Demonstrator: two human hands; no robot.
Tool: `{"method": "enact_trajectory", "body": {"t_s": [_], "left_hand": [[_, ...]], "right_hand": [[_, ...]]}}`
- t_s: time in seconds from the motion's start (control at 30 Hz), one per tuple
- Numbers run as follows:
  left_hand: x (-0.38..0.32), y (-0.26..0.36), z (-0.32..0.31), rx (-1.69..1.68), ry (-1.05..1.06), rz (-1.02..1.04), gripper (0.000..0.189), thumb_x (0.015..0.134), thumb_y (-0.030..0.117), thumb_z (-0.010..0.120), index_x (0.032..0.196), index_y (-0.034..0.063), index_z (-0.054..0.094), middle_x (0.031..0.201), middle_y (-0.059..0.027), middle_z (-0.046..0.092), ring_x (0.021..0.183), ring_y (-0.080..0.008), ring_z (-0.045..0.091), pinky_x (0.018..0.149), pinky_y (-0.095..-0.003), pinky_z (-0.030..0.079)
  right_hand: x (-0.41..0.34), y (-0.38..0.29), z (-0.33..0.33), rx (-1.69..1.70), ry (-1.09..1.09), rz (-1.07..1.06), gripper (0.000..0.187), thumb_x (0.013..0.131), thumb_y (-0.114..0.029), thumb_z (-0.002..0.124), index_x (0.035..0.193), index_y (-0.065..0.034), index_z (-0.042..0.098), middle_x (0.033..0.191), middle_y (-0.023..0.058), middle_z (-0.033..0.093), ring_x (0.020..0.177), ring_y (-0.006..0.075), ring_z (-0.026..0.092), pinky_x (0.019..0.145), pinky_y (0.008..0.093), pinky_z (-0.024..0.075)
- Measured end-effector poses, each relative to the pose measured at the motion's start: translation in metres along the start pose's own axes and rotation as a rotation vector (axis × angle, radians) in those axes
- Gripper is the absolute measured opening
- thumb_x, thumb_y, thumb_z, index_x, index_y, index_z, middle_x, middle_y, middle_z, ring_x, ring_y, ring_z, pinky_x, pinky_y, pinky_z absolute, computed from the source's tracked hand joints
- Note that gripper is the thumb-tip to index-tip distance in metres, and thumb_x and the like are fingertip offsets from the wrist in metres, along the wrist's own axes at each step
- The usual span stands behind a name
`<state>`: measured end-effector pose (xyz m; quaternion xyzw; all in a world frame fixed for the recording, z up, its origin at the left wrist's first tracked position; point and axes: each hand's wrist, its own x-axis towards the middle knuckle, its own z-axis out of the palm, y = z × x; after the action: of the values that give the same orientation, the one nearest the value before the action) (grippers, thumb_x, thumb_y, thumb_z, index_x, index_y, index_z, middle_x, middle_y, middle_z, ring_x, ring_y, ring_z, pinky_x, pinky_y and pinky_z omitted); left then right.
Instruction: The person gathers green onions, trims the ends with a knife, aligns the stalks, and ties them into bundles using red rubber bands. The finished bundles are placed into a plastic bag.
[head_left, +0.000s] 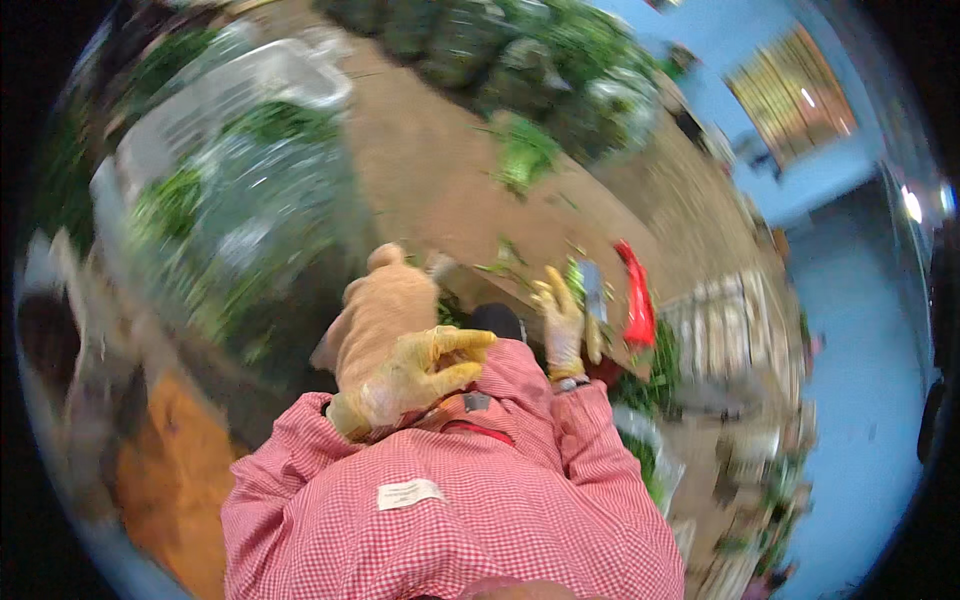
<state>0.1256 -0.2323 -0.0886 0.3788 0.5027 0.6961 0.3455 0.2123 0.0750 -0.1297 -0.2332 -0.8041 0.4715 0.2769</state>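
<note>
Both my hands wear yellowed work gloves. My left hand (427, 367) is over my lap with its fingers apart and nothing in it. Behind it is my knee in tan fleecy cloth (386, 300). My right hand (562, 322) hovers or rests at the near edge of a brown board (442, 157), fingers spread. Just right of it lies a knife with a broad blade (592, 285) and a pale handle, with green leaf scraps beside it. A shiny red plastic-looking strip (637, 300) lies further right. A bunch of leafy greens (523, 150) lies farther up the board.
To the left, clear plastic covers a heap of greens (262, 202) beside a white plastic crate (225, 97). Bagged greens (517, 67) crowd the far side. On the right are a pale slatted stack (720, 322), more greens (652, 375) and a blue floor or wall surface (855, 337). Much is blurred.
</note>
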Motion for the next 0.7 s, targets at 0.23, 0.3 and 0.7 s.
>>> {"method": "enact_trajectory", "body": {"t_s": [0.23, 0.3, 0.7], "left_hand": [[0.096, -0.1, 0.02, -0.115, -0.029, -0.303, 0.047, 0.1, 0.013, 0.065, 0.144, -0.0004, 0.056, 0.133, -0.0112, 0.065, 0.12, -0.0194, 0.062, 0.101, -0.032, 0.05], [0.097, -0.117, 0.009, -0.321, -0.036, -0.34, 0.05, 0.1, 0.011, 0.066, 0.146, 0.0007, 0.053, 0.131, -0.0099, 0.065, 0.118, -0.0178, 0.061, 0.104, -0.0318, 0.048], [0.146, -0.114, 0.046, 0.026, 0.335, -0.42, 0.052, 0.097, 0.016, 0.069, 0.146, 0.0059, 0.054, 0.131, -0.0038, 0.061, 0.112, -0.0149, 0.058, 0.095, -0.0273, 0.046]], "right_hand": [[0.0, -0.008, -0.003, -0.432, -0.249, -0.221, 0.043, 0.095, -0.028, 0.067, 0.134, -0.0098, 0.067, 0.12, 0.0145, 0.073, 0.109, 0.0325, 0.07, 0.094, 0.0382, 0.0549], [-0.002, -0.006, -0.022, -0.554, -0.467, -0.178, 0.047, 0.095, -0.036, 0.065, 0.133, -0.0098, 0.067, 0.125, 0.0159, 0.071, 0.114, 0.0347, 0.067, 0.097, 0.0421, 0.0532], [0.037, 0.142, -0.184, -1.04, -0.375, 0.585, 0.106, 0.075, -0.058, 0.079, 0.156, -0.0058, 0.035, 0.116, 0.0212, 0.073, 0.108, 0.0356, 0.072, 0.09, 0.0462, 0.0557]]}}
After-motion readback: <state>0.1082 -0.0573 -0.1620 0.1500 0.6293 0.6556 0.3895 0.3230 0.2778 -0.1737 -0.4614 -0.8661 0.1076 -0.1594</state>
